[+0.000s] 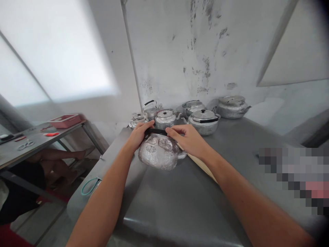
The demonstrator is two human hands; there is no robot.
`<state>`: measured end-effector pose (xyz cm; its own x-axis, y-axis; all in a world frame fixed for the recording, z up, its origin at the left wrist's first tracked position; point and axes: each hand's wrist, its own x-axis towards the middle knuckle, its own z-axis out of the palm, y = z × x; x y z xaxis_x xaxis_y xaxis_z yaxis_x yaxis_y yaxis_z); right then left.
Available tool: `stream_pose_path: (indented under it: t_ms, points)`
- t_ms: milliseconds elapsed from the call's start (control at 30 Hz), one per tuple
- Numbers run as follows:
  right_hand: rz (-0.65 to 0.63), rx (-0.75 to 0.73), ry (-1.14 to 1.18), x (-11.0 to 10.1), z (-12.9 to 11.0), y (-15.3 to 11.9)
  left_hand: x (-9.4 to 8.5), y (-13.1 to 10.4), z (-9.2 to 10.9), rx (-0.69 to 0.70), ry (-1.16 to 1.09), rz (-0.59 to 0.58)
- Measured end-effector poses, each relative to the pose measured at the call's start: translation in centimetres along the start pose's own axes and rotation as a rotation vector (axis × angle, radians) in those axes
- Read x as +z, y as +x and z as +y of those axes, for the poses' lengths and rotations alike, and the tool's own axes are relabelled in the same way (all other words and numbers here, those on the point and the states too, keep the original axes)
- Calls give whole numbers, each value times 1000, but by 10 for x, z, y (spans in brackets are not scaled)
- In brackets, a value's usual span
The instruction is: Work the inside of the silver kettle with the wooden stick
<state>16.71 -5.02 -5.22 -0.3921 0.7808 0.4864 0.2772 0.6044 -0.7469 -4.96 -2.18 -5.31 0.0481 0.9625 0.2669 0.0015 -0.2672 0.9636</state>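
Note:
A dented silver kettle (159,152) with a hammered surface is in front of me over the grey table, its short spout at the right. My left hand (141,133) is closed around the left end of its black handle (158,131). At the handle's right end, my right hand (187,137) pinches with thumb and fingers. The far side of the kettle is hidden from me. Under my right forearm lies a pale, flat strip (203,166) on the table, partly covered.
Several silver kettles, among them a lidded one (203,121) and a wide one (233,107), line the table's back by the stained wall. A teal loop (88,187) is at the left edge. Another table holds a pink basket (66,120) and scissors (25,145); a person sits beside it.

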Motion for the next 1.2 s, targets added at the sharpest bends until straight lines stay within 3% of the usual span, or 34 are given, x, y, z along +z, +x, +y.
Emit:
stream_pose_path:
  t_ms: [133, 267, 367, 533, 833, 1000, 1200]
  points:
    - [2, -23, -4, 1, -3, 1, 1, -6, 9, 92, 140, -29]
    - [-1, -31, 6, 3, -6, 0, 5, -17, 21, 304, 358, -62]
    - [-2, -18, 28, 3, -7, -1, 7, -21, 23, 345, 477, -80]
    - [-22, 35, 122, 1, -7, -2, 5, -16, 16, 267, 535, -52]
    - [132, 136, 346, -7, 6, 7, 6, -4, 3, 88, 111, -2]
    - [167, 143, 411, -6, 9, 8, 7, 2, -8, -14, -4, 40]
    - [181, 141, 384, -7, 1, 4, 8, 2, -7, -46, -38, 48]
